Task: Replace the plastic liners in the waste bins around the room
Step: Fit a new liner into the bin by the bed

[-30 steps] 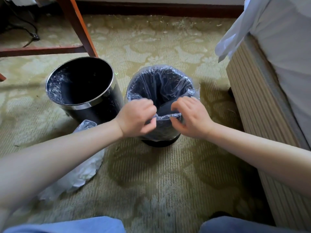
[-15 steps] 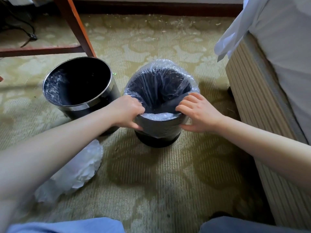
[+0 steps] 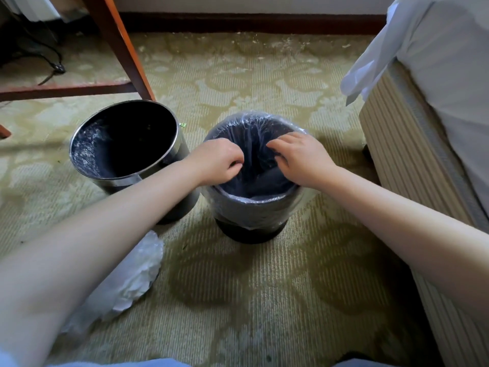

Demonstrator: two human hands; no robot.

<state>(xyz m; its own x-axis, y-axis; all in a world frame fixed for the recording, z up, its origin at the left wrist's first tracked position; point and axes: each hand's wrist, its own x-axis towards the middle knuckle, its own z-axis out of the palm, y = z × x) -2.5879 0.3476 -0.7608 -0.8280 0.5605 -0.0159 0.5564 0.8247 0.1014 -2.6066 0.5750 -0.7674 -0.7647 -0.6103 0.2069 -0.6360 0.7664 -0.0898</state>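
Small bin (image 3: 251, 233) stands upright on carpet (image 3: 264, 300), centre frame. Clear liner (image 3: 255, 120) is in it, folded over the rim all round and hanging partway down the outer wall. Both hands are over the bin mouth, reaching in from the near side.

Left hand (image 3: 218, 162) is on the left side of the mouth. Fingers are curled tight and the fingertips meet the thumb on a fold of liner, so it's a pinch.

Right hand (image 3: 303, 160) is on the right side, fingers bent down onto the plastic inside the rim. Can't tell if it grips or just presses.

Bigger bin (image 3: 127, 178) with a chrome rim stands just left, nearly touching the small one. Crumpled plastic bag (image 3: 135, 276) lies on the carpet under the left forearm. Bed (image 3: 397, 154) is on the right, wooden table leg (image 3: 119, 46) behind.
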